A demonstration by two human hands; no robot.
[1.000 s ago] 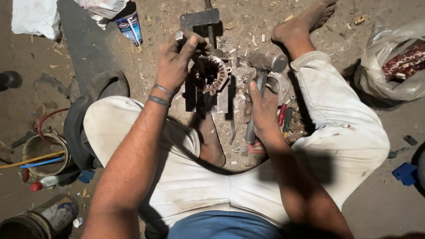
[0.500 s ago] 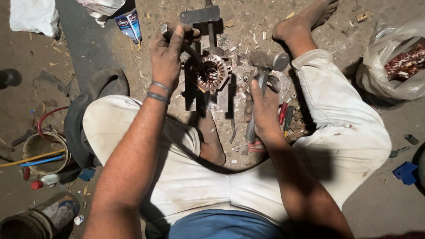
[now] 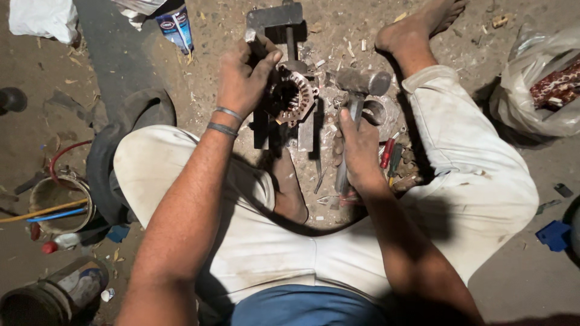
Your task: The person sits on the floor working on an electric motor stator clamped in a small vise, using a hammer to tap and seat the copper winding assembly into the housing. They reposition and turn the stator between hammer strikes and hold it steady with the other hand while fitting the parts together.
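I sit on the ground with legs spread. A round motor stator [image 3: 292, 96] with copper windings rests on a metal vise-like stand [image 3: 284, 24] in front of me. My left hand [image 3: 241, 81] grips a thin metal tool, a chisel or punch [image 3: 255, 42], held against the stator's left side. My right hand [image 3: 357, 148] is closed around the handle of a hammer, whose steel head [image 3: 362, 81] lies just right of the stator.
Screwdrivers with red and green handles [image 3: 389, 158] lie by my right knee. A clear plastic bag [image 3: 538, 78] sits at right, a blue piece [image 3: 553, 234] beyond my right leg. At left are a small tub [image 3: 54, 202] with rods, a can [image 3: 66, 293] and a carton [image 3: 175, 27].
My left hand has shifted on the stator and now presses the thin tool at its left side; the stator looks turned. My right hand stays on the hammer handle.
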